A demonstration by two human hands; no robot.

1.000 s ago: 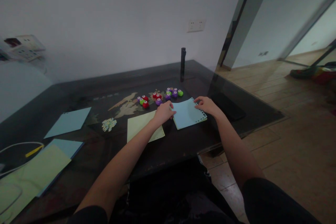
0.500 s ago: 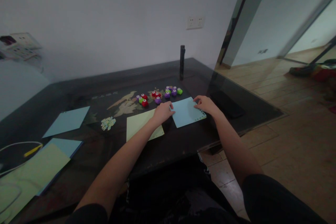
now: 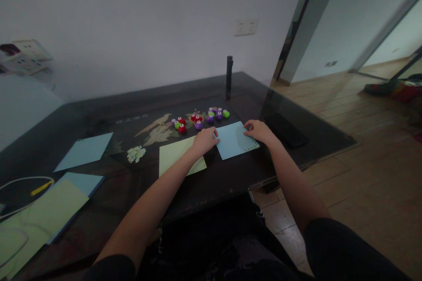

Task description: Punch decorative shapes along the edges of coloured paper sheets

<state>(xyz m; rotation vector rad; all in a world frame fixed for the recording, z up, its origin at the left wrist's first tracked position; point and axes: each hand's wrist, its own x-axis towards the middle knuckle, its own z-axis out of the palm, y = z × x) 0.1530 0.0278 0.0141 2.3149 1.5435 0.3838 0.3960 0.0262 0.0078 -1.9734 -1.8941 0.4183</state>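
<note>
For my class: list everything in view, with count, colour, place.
Glossy table: 1, black, centre
Square punched paper: at least 1, light blue, centre right
Rectangular punched paper: 1, pale green, near centre
Loose paper: 1, light blue, left
Overlapping papers: count unclear, green, blue, lower left
Paper scraps: many, pale, left
Round eyed toys: over ten, red, purple, green, beyond papers
Upright cylinder: 1, black, far side
Flat slab: 1, black, right
Thin cable: 1, white, far left
Slim stick: 1, yellow, far left
Socket plates: several, white, wall
Floor: 1, tan, right
Left hand: 1, square paper's left edge
Right hand: 1, its right edge
</note>
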